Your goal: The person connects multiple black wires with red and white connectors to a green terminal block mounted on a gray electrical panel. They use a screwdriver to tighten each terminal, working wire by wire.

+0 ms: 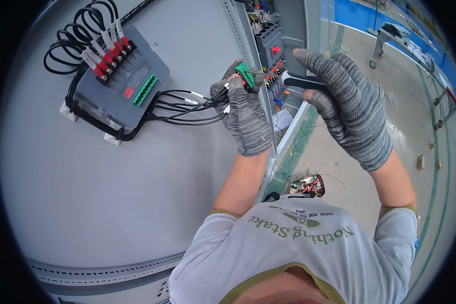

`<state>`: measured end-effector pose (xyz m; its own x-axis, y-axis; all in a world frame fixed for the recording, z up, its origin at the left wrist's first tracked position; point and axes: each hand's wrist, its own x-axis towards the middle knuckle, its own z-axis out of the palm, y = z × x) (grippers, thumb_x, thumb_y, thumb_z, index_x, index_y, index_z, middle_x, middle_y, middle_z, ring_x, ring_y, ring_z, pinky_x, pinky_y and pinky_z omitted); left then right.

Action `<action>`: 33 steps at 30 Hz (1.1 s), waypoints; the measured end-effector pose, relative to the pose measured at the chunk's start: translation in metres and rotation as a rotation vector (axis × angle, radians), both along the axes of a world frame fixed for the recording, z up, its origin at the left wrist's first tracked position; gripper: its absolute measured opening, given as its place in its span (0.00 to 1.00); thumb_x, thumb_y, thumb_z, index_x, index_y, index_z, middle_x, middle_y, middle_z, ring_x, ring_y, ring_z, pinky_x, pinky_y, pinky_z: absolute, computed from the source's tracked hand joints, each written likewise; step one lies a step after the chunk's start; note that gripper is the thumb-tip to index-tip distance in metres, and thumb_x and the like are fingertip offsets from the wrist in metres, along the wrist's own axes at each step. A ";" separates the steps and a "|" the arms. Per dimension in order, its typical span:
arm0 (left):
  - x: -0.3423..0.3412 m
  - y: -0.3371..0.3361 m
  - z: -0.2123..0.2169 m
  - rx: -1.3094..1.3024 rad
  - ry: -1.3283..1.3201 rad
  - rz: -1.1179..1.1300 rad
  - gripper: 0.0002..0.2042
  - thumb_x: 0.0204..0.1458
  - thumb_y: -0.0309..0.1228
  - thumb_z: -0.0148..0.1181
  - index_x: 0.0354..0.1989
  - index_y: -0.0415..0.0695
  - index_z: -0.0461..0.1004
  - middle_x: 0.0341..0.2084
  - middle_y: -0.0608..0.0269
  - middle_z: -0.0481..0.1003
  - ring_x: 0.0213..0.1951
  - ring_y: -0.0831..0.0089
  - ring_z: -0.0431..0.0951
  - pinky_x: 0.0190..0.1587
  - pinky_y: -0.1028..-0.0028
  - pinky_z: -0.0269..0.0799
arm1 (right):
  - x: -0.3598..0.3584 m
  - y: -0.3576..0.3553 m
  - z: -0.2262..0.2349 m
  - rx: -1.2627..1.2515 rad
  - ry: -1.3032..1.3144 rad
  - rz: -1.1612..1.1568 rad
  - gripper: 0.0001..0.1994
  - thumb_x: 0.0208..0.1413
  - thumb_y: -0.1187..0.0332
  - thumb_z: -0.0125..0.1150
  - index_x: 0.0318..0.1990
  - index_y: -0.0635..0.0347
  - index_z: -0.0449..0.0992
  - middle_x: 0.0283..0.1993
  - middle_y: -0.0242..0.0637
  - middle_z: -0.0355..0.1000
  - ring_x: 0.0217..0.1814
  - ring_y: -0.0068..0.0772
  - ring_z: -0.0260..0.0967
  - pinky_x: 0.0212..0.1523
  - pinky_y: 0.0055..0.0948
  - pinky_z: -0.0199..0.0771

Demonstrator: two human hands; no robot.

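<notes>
My left hand (245, 114), in a grey knitted glove, grips a green terminal block connector (245, 75) with black wires running into it. My right hand (352, 104), gloved alike, is closed around the dark handle of a screwdriver (301, 80). The screwdriver's thin shaft points left, its tip at the connector; whether it sits in a screw I cannot tell. Several black wires (187, 112) with white sleeves lead from the connector to a grey device box (121, 76) on the panel. A green socket strip (145, 90) shows on that box.
Looped black wires with red-sleeved lugs (106, 59) join the box's upper edge. The grey metal panel (137, 192) spreads across the left. Behind my hands stands an open cabinet with a breaker (270, 48). A tool bag (308, 186) sits on the floor; a wheeled cart (403, 40) stands far right.
</notes>
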<state>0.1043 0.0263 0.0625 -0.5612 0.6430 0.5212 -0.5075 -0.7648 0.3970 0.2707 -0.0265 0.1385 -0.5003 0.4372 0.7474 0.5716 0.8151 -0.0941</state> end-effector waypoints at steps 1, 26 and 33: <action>0.000 0.001 0.000 0.010 0.017 -0.011 0.08 0.56 0.30 0.57 0.40 0.40 0.68 0.44 0.51 0.72 0.39 0.68 0.76 0.42 0.68 0.76 | -0.003 0.001 0.003 -0.004 0.051 0.021 0.24 0.49 0.70 0.60 0.57 0.57 0.68 0.54 0.37 0.70 0.43 0.45 0.70 0.43 0.35 0.74; -0.012 0.012 -0.018 -0.059 0.144 0.139 0.07 0.57 0.28 0.55 0.38 0.40 0.65 0.49 0.48 0.70 0.42 0.60 0.74 0.46 0.64 0.74 | 0.004 0.021 -0.010 0.440 -0.273 0.008 0.17 0.45 0.65 0.58 0.45 0.56 0.73 0.37 0.37 0.70 0.37 0.36 0.71 0.37 0.32 0.74; -0.003 0.012 -0.010 -0.024 0.174 0.241 0.11 0.57 0.31 0.56 0.42 0.36 0.67 0.42 0.48 0.71 0.38 0.64 0.74 0.42 0.66 0.75 | 0.000 0.038 -0.050 -0.520 0.412 0.173 0.13 0.57 0.61 0.56 0.42 0.62 0.73 0.31 0.42 0.71 0.31 0.35 0.71 0.35 0.32 0.72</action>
<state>0.1013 0.0385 0.0520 -0.6031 0.5149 0.6091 -0.2349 -0.8445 0.4813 0.2706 0.0118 0.0888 -0.3152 0.7304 0.6059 0.2713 0.6812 -0.6800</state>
